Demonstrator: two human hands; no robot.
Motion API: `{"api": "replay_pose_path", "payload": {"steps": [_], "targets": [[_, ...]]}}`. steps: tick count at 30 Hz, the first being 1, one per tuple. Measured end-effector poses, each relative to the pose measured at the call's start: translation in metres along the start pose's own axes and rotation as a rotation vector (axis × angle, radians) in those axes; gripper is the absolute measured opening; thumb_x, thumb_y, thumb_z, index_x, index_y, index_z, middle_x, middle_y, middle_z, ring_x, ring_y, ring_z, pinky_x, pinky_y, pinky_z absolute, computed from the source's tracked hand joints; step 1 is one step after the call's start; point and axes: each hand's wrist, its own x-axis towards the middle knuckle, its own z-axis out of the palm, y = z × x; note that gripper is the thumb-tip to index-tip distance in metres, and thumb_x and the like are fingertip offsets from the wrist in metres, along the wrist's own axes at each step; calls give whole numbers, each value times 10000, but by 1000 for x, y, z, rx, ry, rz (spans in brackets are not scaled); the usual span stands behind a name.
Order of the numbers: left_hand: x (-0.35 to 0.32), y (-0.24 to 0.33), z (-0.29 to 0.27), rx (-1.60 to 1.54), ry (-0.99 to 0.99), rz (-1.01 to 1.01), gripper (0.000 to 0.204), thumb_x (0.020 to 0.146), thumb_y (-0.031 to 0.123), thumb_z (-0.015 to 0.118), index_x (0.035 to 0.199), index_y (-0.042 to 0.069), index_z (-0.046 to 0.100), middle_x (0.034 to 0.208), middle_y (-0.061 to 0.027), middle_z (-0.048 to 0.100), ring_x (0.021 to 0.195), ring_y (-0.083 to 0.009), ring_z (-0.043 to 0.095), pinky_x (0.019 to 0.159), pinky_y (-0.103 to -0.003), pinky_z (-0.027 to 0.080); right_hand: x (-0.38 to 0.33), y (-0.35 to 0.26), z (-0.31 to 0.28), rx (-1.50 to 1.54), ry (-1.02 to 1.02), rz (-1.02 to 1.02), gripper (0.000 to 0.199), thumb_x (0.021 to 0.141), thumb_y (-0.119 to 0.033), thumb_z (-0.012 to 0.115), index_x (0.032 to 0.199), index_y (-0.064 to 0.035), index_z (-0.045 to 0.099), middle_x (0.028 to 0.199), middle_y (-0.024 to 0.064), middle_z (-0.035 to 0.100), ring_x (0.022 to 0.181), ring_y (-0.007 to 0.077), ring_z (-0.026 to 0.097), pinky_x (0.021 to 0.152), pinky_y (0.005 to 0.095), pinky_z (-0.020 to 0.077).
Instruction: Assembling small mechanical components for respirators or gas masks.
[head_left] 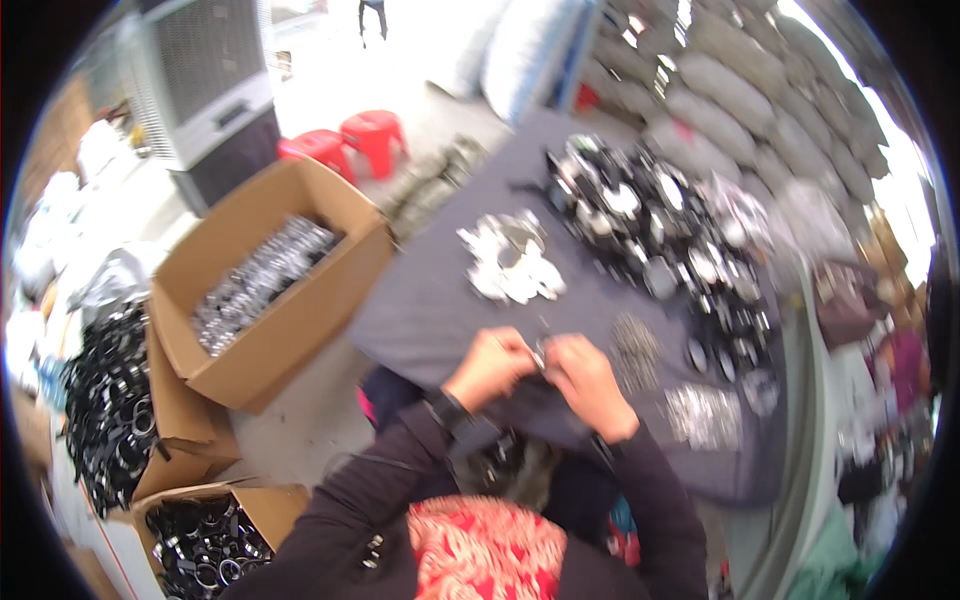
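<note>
Over the near part of the grey-covered table, my left hand and my right hand meet fingertip to fingertip. Both are closed in a pinch around one small, shiny piece, too small and blurred to name. Just beyond them lies a heap of white pieces with a few grey round ones on top. Beside my right hand is a little pile of thin, greyish metal parts. A clear bag of small silvery parts rests nearer the table's right edge.
A large mound of black straps with round, watch-like faces covers the table's far right. Left stand a cardboard box of clear-wrapped items and boxes of black bands. Red stools, an air cooler and stacked sacks stand behind.
</note>
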Motion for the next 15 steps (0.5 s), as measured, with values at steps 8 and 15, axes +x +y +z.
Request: {"api": "replay_pose_path", "payload": {"steps": [8,15], "targets": [[-5,-37,-4,436,40,429,172,718,86,601,845,5,518,634,-67,557,576,-120,536,509,-263,404,3,-8,-6,-11,-130,7,188,656,-37,639,781,-34,499,747,94,562,708,272,564,602,351,459],[-1,-30,2,740,98,638,253,673,144,618,783,36,417,634,-148,536,576,-355,537,497,-423,415,19,7,-14,-19,-278,9,188,650,-76,649,762,-49,500,676,77,521,648,265,547,560,355,446]]}}
